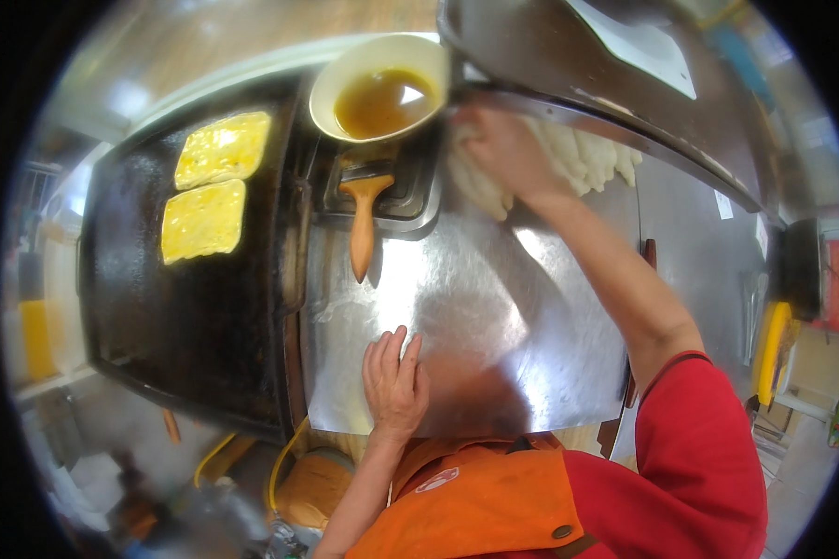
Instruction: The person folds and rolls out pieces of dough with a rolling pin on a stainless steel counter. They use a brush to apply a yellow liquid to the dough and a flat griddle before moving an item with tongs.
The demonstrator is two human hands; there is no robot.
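Note:
My right hand (500,150) reaches to the far side of the steel worktop (454,293) and is over the left part of a row of pale dough pieces (580,157); motion blurs its fingers, and I cannot tell whether they grip any dough. My left hand (396,384) rests palm down near the worktop's front edge, holding nothing. At the far left, two flat, yellow-coated dough rectangles (222,150) (203,220) lie one behind the other on a dark baking tray.
A cream bowl (325,105) of brown-yellow liquid stands behind a wooden-handled brush (362,230), which lies across a metal container (412,227). The dark baking tray (182,328) borders the worktop's left. A white scraper (661,59) lies on a brown tray (531,42) beyond the dough.

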